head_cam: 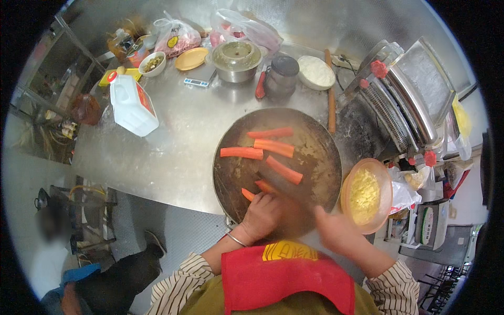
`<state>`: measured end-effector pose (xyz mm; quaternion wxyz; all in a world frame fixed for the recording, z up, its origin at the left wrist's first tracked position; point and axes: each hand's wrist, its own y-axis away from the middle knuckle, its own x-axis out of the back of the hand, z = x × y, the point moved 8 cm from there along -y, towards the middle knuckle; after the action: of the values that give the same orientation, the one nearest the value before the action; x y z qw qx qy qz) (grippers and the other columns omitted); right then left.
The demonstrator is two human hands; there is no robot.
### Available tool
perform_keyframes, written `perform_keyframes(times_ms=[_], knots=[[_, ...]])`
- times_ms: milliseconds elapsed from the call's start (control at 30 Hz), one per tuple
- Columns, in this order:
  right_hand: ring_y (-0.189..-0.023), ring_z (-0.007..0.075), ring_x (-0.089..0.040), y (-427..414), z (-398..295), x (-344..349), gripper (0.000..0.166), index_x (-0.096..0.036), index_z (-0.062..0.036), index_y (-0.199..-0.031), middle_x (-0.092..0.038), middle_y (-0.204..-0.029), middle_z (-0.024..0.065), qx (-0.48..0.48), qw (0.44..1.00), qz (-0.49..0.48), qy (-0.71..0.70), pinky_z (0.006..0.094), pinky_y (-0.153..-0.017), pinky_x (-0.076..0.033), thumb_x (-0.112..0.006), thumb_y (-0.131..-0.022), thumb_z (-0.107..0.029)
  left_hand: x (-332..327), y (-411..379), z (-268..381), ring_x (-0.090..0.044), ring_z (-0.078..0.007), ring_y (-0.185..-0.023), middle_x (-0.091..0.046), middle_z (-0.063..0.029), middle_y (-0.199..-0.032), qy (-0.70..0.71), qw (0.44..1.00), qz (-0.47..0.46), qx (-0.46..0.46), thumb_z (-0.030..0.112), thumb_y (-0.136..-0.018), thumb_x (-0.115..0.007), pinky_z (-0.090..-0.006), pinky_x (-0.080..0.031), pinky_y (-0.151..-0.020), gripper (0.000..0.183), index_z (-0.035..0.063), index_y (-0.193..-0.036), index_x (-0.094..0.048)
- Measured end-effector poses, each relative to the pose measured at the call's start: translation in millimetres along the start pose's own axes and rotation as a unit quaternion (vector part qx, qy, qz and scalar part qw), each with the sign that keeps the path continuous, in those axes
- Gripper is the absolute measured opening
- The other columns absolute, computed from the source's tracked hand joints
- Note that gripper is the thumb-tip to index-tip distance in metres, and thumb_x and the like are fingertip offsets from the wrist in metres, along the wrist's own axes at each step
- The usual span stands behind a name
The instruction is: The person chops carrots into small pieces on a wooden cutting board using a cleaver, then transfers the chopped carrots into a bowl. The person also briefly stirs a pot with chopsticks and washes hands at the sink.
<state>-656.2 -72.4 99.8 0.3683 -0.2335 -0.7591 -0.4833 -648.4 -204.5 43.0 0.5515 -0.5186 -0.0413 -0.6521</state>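
Note:
Several carrot pieces lie spread over a round, dark, worn cutting board at the table's near edge. My left hand, a bangle on its wrist, presses with bent fingers on carrot near the board's front. To its right, my right hand is closed at the board's edge, around what appears to be a knife's handle. The knife shows only as a dark motion blur between the hands; its edge and exact outline cannot be made out.
A bowl of yellow shredded food stands right of the board, below a metal roller machine. A white jug stands left on the steel table. Behind are a lidded pot, dark jar and rolling pin. Another person is at lower left.

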Motion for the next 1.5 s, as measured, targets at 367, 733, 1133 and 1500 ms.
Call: perform_keyframes(times_ms=[367, 733, 1133, 1500], knots=[[-0.069, 0.0422, -0.061, 15.0, -14.9, 22.6, 0.027, -0.035, -0.0009, -0.096, -0.062, -0.074, 0.0233, 0.028, 0.999, 0.013, 0.028, 0.0496, -0.059, -0.048, -0.049, -0.072, 0.002, 0.2, 3.5, -2.3, -0.054, -0.0273, -0.085, -0.057, -0.0123, -0.092, -0.008, 1.000, 0.021, -0.002, 0.011, -0.066, -0.054, -0.0382, -0.045, -0.080, 0.025, -0.0004, -0.088, -0.058], [-0.070, 0.0418, -0.061, 7.7, -18.9, -3.3, 0.028, -0.036, -0.0010, -0.095, -0.061, -0.075, 0.0224, 0.010, 1.000, -0.013, 0.013, 0.0475, -0.059, -0.049, -0.052, -0.073, 0.000, 2.7, 4.8, 3.5, -0.058, -0.0296, -0.089, -0.058, -0.0093, -0.086, 0.001, 1.000, 0.015, 0.006, 0.008, -0.058, -0.064, -0.0409, -0.048, -0.079, 0.029, 0.0010, -0.086, -0.061], [-0.071, 0.0432, -0.061, 15.5, -12.8, 18.5, 0.025, -0.036, 0.0002, -0.099, -0.061, -0.074, 0.0262, 0.006, 1.000, 0.004, 0.007, 0.0506, -0.060, -0.048, -0.047, -0.076, 0.001, 4.5, 5.1, 0.0, -0.055, -0.0286, -0.084, -0.057, -0.0128, -0.091, 0.000, 1.000, 0.028, -0.003, 0.012, -0.067, -0.056, -0.0382, -0.047, -0.076, 0.021, 0.0010, -0.084, -0.058], [-0.072, 0.0437, -0.061, 6.8, -21.3, 12.4, 0.029, -0.035, -0.0004, -0.098, -0.060, -0.073, 0.0254, 0.002, 0.999, -0.039, 0.005, 0.0509, -0.060, -0.047, -0.048, -0.073, 0.003, 4.0, 6.8, 1.1, -0.057, -0.0280, -0.078, -0.056, -0.0103, -0.082, 0.012, 0.999, 0.046, -0.003, 0.007, -0.059, -0.062, -0.0379, -0.049, -0.068, 0.025, 0.0003, -0.083, -0.060]])
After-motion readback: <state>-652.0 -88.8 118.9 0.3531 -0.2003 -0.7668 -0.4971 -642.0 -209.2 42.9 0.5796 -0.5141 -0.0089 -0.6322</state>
